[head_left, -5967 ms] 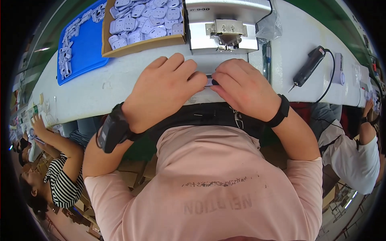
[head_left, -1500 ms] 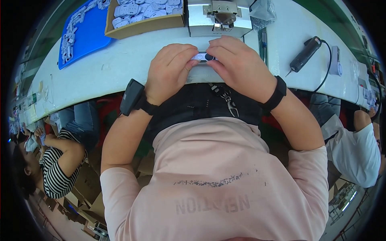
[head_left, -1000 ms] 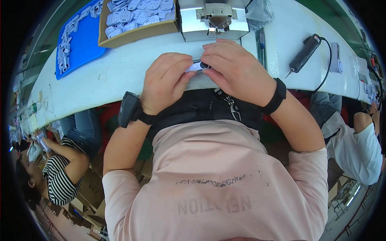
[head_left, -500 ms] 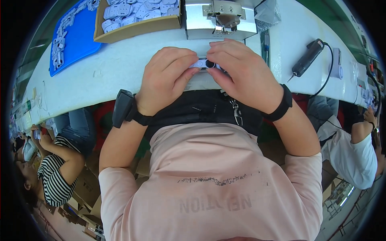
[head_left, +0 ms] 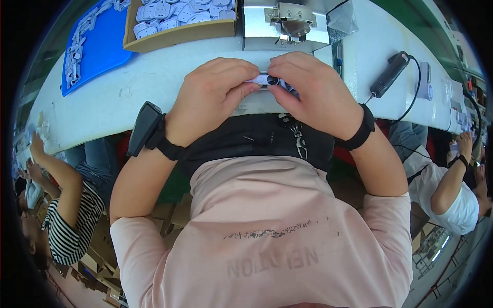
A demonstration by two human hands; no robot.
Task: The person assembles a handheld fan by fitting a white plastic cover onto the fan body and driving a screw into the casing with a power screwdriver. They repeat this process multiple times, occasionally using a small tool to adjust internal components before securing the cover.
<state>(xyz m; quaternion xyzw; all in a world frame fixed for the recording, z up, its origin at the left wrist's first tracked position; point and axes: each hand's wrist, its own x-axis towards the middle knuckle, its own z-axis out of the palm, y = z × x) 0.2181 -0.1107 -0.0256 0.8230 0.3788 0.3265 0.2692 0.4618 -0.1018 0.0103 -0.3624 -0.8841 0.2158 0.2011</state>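
Observation:
Between my two hands, just above the near edge of the white table (head_left: pixel 154 87), is a small white plastic part (head_left: pixel 261 79) with a dark round piece on it. My left hand (head_left: pixel 210 97) pinches its left end between thumb and fingers. At the other end, the thumb and fingers of my right hand (head_left: pixel 318 97) close around it. My fingers hide both ends of the part, so its full shape does not show.
A cardboard box (head_left: pixel 182 38) of white plastic pieces stands at the back, beside a blue tray (head_left: pixel 105 59) holding white parts. Behind my hands is a metal fixture (head_left: pixel 285 43). To the right lies a corded electric screwdriver (head_left: pixel 389 76). Co-workers sit on both sides.
Both hands still grip the white part, which has shifted slightly to the right. My left forearm has swung a little outward. The co-workers' arms on both sides have moved.

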